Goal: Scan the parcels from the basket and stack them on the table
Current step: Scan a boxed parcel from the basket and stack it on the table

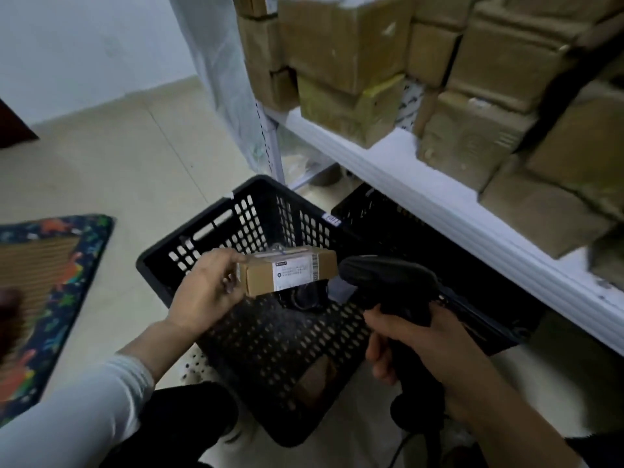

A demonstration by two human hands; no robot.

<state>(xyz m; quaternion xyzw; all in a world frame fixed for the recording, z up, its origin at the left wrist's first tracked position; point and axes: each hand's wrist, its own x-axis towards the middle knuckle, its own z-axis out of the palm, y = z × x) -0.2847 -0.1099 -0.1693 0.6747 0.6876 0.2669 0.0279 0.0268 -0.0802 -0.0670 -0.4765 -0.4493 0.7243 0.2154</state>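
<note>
A person holds a small parcel and a barcode scanner above a black basket.

The left hand (206, 288) grips the cardboard parcel (290, 270) by its end over the basket (256, 211), label up; the right hand (425, 349) wraps the scanner (388, 282) handle, its head apparently just beside the parcel.

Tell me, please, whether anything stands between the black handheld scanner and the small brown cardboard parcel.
Nothing visible does: the black handheld scanner in the right hand faces the small brown cardboard parcel held by the left hand.
</note>
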